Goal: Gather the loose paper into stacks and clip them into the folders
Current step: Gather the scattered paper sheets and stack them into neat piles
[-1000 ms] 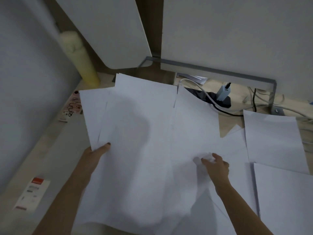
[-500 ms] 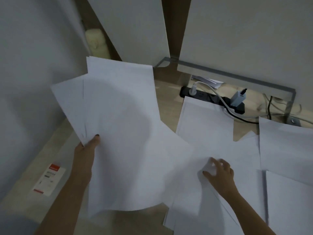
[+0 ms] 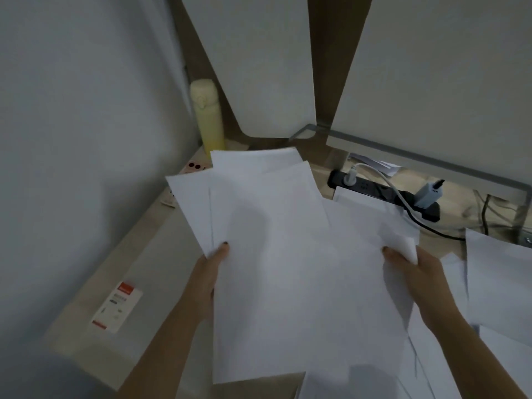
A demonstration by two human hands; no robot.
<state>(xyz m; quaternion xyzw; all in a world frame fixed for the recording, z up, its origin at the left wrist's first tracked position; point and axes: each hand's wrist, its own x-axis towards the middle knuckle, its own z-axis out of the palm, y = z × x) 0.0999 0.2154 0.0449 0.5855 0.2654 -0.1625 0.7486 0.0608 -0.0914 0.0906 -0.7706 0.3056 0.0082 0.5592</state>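
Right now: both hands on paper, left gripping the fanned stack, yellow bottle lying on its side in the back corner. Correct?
No. The head view shows the yellow bottle standing upright in the back corner, not on its side. The rest holds: the left hand grips the fanned stack, and the right hand pinches a sheet.

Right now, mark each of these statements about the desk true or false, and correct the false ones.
1. The left hand grips the fanned sheets by their left edge. True.
2. The right hand lies idle and touches no paper. False: it grips the edge of a sheet.
3. The yellow bottle lies on its side. False: it stands upright in the back left corner.
4. A black power strip lies behind the papers with plugs in it. True.
5. Every sheet is in the hands. False: loose sheets lie at the right.
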